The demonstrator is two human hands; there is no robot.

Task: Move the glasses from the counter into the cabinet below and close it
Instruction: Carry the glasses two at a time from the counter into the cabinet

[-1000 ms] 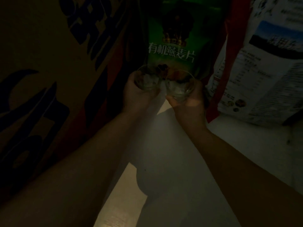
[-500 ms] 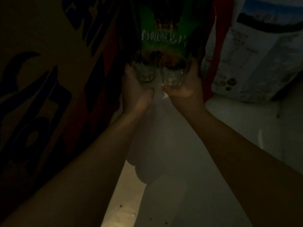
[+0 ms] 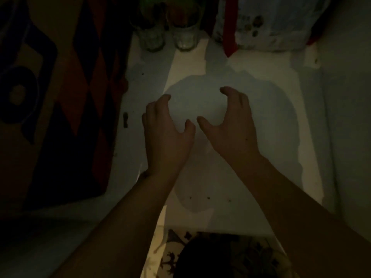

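A: Status of the glasses?

B: Left glass [image 3: 151,35] and right glass [image 3: 185,34] stand upright side by side at the top centre of the frame, on the white cabinet floor [image 3: 261,121], close together; contact between them not resolvable in this light. Both appear empty.

A: Hands?

B: Left hand [image 3: 167,135] and right hand [image 3: 230,129] sit mid-frame, well apart from the glasses. Fingers loosely curled on both, holding nothing.

A: Other contents of the cabinet?

B: Dark-printed cardboard box [image 3: 50,97] along the left side of the frame. White printed bag [image 3: 271,23] at upper right, with a red strip beside it. Something green behind the glasses, too dim to identify.

A: Progress?

B: Judgement: placement looks done for these two. Whether more glasses wait on the counter cannot be told; the counter is out of frame. Door not visible, so closing remains.
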